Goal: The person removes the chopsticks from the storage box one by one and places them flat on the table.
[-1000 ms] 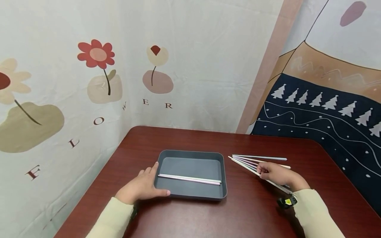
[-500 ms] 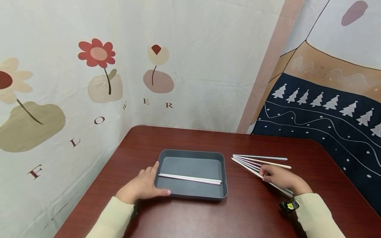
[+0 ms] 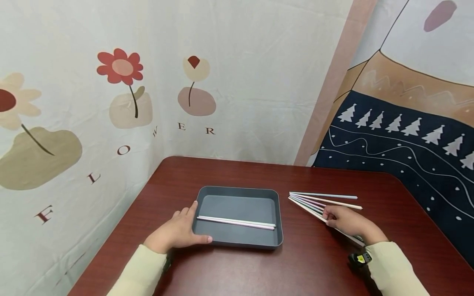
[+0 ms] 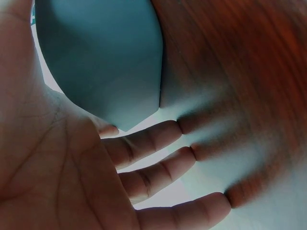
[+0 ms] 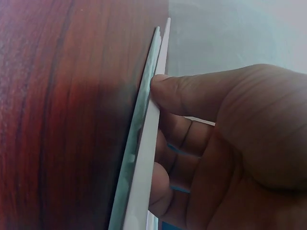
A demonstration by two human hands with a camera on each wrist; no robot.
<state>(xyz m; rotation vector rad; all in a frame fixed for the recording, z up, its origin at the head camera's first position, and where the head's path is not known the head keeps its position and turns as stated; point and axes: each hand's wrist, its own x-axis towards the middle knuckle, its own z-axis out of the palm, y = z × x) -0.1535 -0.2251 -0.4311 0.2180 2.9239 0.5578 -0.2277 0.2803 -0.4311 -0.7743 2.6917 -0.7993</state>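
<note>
Pale chopsticks point(image 3: 237, 223) lie side by side across a grey rectangular tray point(image 3: 237, 203). My left hand point(image 3: 175, 232) rests at the tray's near left corner, thumb on the front side and straight fingers along the left. More pastel chopsticks point(image 3: 326, 200) fan out on the table to the right, their far-left ends close together. There my right hand point(image 3: 349, 222) pinches the front whitish chopstick point(image 5: 144, 163) between thumb and curled fingers. A greenish chopstick point(image 5: 127, 177) lies right against it in the right wrist view; whether the fingers also hold that one is unclear.
Everything stands on a dark red-brown wooden table point(image 3: 237, 271). A printed cloth point(image 3: 259, 82) with flowers and letters hangs behind and to the left. Dark cloth with white trees point(image 3: 392, 144) hangs at the right. A small black device point(image 3: 359, 259) sits at my right wrist.
The right hand and the front chopstick have shifted slightly right and towards me since a second ago, then stayed nearly still. My left hand and the tray have not moved.
</note>
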